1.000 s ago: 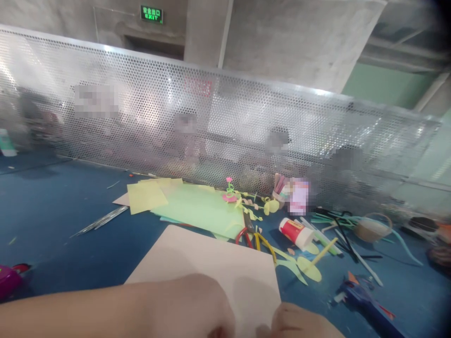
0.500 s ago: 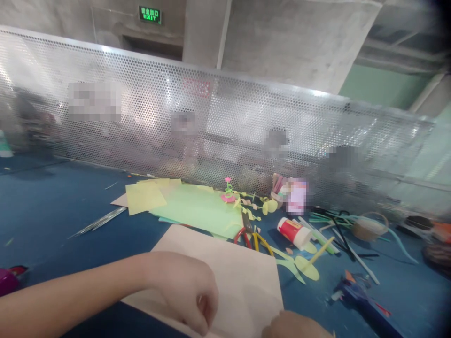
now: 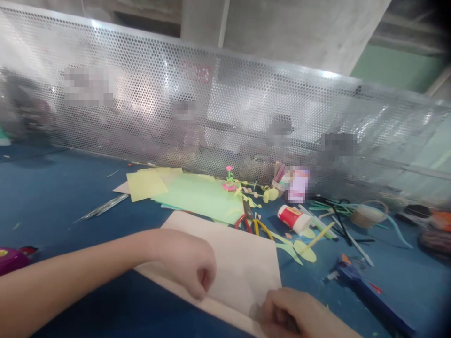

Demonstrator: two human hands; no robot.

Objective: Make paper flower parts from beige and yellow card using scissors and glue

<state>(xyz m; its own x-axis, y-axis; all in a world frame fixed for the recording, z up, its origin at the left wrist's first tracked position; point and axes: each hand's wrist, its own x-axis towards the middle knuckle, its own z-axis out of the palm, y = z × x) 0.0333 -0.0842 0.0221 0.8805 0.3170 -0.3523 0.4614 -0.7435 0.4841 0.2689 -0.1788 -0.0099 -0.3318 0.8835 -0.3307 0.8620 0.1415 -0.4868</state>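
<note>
A pale pink sheet of paper (image 3: 243,258) lies on the blue table in front of me. Along its near side runs a narrow strip that looks folded over. My left hand (image 3: 190,263) is closed at this near edge, thumb and curled fingers pinching the fold. At the near right corner my right hand (image 3: 296,310) is also closed, its bent fingers on the same strip. The fingertips of both hands are partly hidden.
Beyond the sheet lie green paper (image 3: 197,197), yellow paper (image 3: 146,186) and scissors (image 3: 259,227). To the right are a red-and-white bottle (image 3: 294,219), paper cutouts, pipe cleaners and a blue glue gun (image 3: 369,295). A perforated metal screen (image 3: 141,108) stands behind.
The view has tilted down, so things sit higher in the picture. More of my right hand and the folded near strip now shows. Both hands stay at the paper's near edge.
</note>
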